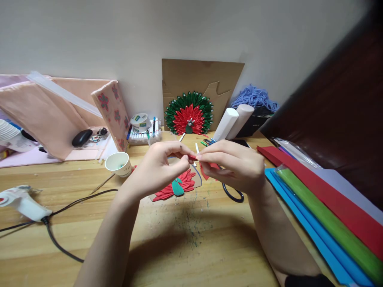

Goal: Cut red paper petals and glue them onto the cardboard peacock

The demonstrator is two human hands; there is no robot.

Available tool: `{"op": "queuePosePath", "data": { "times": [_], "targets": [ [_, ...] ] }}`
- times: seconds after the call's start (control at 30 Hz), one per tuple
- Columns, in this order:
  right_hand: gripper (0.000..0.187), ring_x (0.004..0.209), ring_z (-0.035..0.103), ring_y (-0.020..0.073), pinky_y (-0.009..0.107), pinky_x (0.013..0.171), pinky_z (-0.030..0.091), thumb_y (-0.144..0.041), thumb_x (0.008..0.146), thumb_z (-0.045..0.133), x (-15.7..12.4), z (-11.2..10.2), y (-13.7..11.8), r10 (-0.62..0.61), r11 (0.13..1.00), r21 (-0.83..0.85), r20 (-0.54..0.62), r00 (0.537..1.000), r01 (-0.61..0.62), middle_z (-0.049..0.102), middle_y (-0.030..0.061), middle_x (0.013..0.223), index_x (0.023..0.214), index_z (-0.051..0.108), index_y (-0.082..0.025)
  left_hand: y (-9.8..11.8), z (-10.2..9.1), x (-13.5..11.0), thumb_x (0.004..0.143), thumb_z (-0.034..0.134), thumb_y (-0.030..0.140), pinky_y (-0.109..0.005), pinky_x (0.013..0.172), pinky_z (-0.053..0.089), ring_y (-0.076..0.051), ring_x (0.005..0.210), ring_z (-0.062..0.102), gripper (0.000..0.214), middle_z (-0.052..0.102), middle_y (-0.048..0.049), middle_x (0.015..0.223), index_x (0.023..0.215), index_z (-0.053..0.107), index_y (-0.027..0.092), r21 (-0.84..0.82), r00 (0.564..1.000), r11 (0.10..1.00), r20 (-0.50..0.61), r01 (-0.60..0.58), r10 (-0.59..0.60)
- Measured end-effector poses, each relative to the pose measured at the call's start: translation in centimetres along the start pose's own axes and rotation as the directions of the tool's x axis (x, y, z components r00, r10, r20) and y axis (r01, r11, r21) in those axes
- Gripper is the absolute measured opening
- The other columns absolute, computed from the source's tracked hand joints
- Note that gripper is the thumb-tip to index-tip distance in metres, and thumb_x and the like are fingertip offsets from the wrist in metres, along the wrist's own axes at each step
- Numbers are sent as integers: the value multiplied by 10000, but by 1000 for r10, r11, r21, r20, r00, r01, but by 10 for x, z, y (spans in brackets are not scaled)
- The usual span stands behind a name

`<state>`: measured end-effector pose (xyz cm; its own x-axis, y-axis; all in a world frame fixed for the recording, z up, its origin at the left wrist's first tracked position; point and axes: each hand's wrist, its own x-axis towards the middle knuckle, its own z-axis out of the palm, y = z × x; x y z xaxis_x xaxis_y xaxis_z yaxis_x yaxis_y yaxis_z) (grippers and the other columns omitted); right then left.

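My left hand (163, 163) and my right hand (236, 163) meet above the wooden table (185, 235), fingers pinched together on a small red paper piece (206, 169). Part of that piece hangs below my right fingers. Under my hands lies a half-made peacock craft (176, 187) with red paper feathers and a teal body. Black-handled scissors (233, 194) lie just beneath my right hand. A finished peacock (189, 113) in green and red leans on cardboard (203, 79) at the wall.
A white glue gun (20, 201) with a black cord (60, 239) lies at the left. A paper cup (119, 163) stands near my left hand. Coloured paper sheets (323, 211) spread at the right. Markers (143, 133), tape, white rolls (233, 121) and blue yarn (254, 97) sit at the back.
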<state>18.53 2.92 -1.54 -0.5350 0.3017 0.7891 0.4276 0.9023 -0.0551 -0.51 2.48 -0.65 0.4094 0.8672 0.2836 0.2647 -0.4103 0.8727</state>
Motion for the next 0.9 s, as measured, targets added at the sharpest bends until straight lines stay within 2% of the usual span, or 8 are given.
{"op": "queuePosePath", "data": {
  "times": [0.13,0.3,0.43,0.7,0.8,0.9],
  "targets": [
    [99,717,640,141,264,642,543,-118,822,582,-1,0,0,-4,1000,10,10,1000,3,701,56,800,852,627,-201,2,1,1,817,522,195,-219,641,515,-130,725,641,183,704,-28,763,812,698,147,-23,998,998,2,57,-57],
    [92,744,651,162,292,655,553,-184,840,578,-2,-2,1,31,999,28,71,997,-33,708,54,839,865,641,-247,1,2,3,805,590,316,-232,586,526,-140,665,649,217,706,-38,711,715,695,148,-68,995,993,-21,98,-100],
    [87,760,654,164,298,668,551,-191,841,581,-2,-4,1,52,997,50,80,995,-56,711,57,846,868,648,-239,-2,0,2,783,630,311,-243,620,551,-150,700,669,175,724,-48,763,753,705,155,-141,991,981,17,130,-129],
    [137,756,658,157,292,672,553,-126,803,603,-4,-1,4,55,996,73,26,998,-57,716,56,841,874,660,-229,-2,-3,1,771,651,295,-267,672,574,-169,754,687,158,736,-58,814,815,717,159,-177,990,974,42,138,-133],
    [152,777,657,157,300,703,555,-157,785,629,-3,1,4,159,978,139,3,987,-158,715,42,854,900,670,-247,-2,-2,0,772,651,278,-274,673,574,-174,756,688,157,737,-66,819,839,719,154,-161,991,978,4,133,-134],
    [168,752,656,154,302,694,561,-232,761,672,-1,4,3,345,899,273,44,938,-343,709,40,863,928,684,-229,-1,1,-1,777,646,273,-276,674,574,-177,758,689,155,738,-71,835,841,719,153,-126,993,987,-44,105,-111]
  ]
}}
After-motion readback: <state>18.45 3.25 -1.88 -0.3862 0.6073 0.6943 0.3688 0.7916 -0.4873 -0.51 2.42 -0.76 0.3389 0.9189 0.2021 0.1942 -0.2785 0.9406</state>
